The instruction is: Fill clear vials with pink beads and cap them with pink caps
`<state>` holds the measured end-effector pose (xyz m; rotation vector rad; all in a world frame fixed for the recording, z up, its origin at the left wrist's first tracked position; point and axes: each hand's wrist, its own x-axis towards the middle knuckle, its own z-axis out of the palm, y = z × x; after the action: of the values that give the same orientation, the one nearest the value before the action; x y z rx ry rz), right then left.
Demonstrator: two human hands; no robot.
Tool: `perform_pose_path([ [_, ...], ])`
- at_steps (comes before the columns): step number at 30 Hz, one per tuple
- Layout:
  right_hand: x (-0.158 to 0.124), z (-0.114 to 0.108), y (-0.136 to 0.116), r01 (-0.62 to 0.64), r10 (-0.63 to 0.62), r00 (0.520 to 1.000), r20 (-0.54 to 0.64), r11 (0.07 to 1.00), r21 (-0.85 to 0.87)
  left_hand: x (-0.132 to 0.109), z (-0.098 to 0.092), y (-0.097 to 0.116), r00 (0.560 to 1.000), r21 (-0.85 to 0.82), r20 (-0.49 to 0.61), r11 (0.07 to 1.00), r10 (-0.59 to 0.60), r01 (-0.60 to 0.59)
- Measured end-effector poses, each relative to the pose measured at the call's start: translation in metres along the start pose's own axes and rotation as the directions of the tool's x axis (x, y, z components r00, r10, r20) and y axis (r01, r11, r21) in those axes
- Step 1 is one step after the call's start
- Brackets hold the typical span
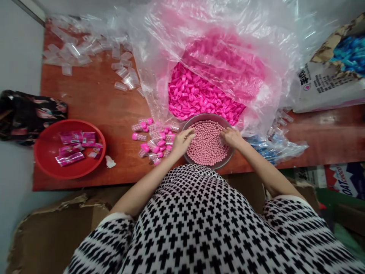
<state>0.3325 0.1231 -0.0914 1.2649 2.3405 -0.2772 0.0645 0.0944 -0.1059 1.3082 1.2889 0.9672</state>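
A grey metal bowl [209, 166] full of small pink beads [205, 142] stands at the table's front edge. Over its left rim reaches my left hand [182, 141], fingers loosely bent and a little apart, with nothing visible in them. At the right inside of the bowl, my right hand [231, 137] has its fingers closed on a small clear plastic tube, mostly hidden by the fingers and dipped among the beads. Just left of the bowl lies a pile of bead-filled tubes with pink caps [155, 141]. Loose pink caps [199, 97] fill a big clear plastic bag [151, 49] behind the bowl.
Clear empty tubes [125, 74] are scattered at the back left. A red basin [42, 160] with several pink packets [71, 148] stands at the left, beside a dark floral cloth [45, 110]. Right are a bag of blue pieces [265, 148] and a torn sack [322, 85].
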Motion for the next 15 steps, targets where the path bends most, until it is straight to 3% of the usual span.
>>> perform_pose_path([
  [3,-0.001,0.004,-0.001,0.014,-0.012,1.0,-0.021,0.991,0.13,0.001,0.023,0.008,0.994,0.048,0.103,0.998,0.031,-0.036],
  [6,0.0,0.005,-0.002,0.006,0.019,0.993,-0.12,0.978,0.207,-0.002,0.032,0.013,0.988,0.087,0.154,0.996,0.025,-0.039],
  [10,0.02,0.008,-0.017,-0.012,0.034,0.984,-0.172,0.991,0.132,-0.008,0.028,0.007,0.993,0.076,0.116,0.997,-0.007,-0.002],
  [15,0.061,0.031,-0.064,0.195,-0.177,0.981,-0.084,0.914,0.356,-0.016,0.007,-0.007,0.997,0.1,0.031,0.993,-0.067,0.063],
])
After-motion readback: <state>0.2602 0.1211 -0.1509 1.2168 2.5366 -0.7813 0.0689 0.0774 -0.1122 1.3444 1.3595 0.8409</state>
